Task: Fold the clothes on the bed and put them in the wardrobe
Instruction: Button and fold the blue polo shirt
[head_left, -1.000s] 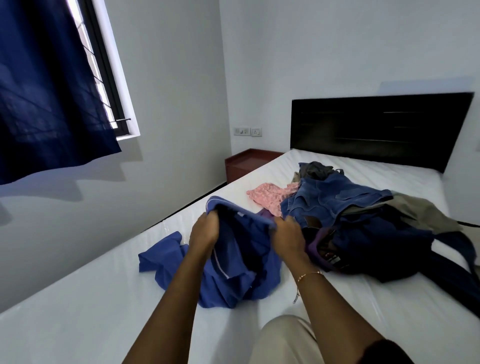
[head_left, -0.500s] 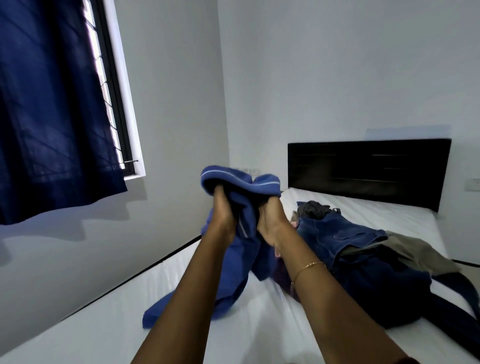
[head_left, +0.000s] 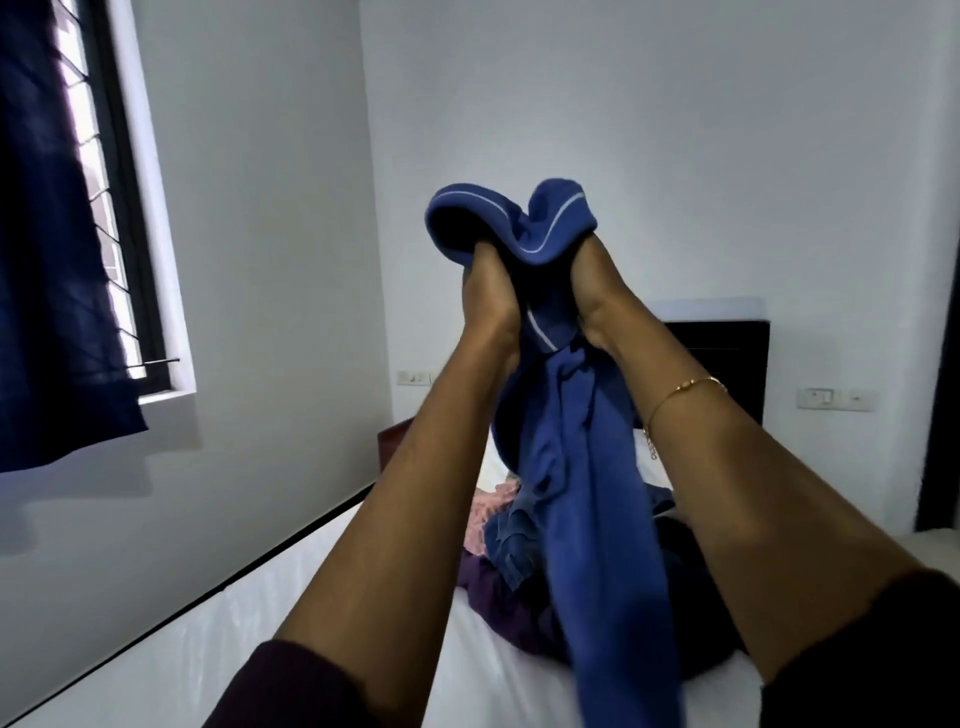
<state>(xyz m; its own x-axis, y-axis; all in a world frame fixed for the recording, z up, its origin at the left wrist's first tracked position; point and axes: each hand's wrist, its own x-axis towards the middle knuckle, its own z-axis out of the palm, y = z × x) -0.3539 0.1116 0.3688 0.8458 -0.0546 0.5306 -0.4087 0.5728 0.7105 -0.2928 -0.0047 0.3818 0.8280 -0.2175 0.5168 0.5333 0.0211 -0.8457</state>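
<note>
1. Bed (head_left: 218, 639), white sheet: lying across the lower frame from 8 o'clock towards centre, its dark headboard (head_left: 727, 353) showing at 3 o'clock behind the right forearm.
2. Curtain (head_left: 47, 234), navy: hanging at 9 o'clock over the window (head_left: 98, 208).
3. Blue garment (head_left: 587, 493), white piping at the edge: hanging lifted clear of the bed, top bunched at 12 o'clock of centre, length trailing down to 6 o'clock between the forearms.
4. Clothes pile (head_left: 498, 582), pink, blue and dark purple pieces: lying on the bed just below centre, partly hidden by the garment.
5. Left hand (head_left: 488, 291): gripping the garment's upper edge, fingers curling into the cloth.
6. Right hand (head_left: 597, 291): gripping the same edge just beside the left, fingers buried in cloth.
7. Bracelet (head_left: 680, 389), gold: sitting on the right wrist.
</note>
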